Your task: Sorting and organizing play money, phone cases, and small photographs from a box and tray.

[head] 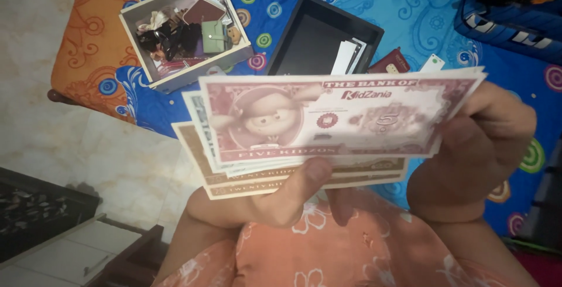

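A: What do the hands have?

B: A fan of play banknotes (304,135), held up close under the camera. The top one is reddish with a cartoon face; greenish and tan ones spread out behind it. The left hand (266,202) grips the fan from below, its thumb pressed on the lower edges. The right hand (483,146) is closed on the right ends of the notes, fingers wrapped behind.

A: How would you handle that fan well?

B: My judgement: keep the left thumb firm as the pivot and let the right hand slide single notes, since thin paper slips and sticks together.

A: What lies around the notes?

B: Beyond their top edge sits an open black box (316,41) with white cards inside, on a blue patterned sheet (410,12). Up and left of the notes is a pale box (178,73) crammed with small items, close to the sheet's edge. Left of the notes is bare tiled floor (88,146).

A: Room to move?

B: Free space left of the notes; the boxes crowd the far side.
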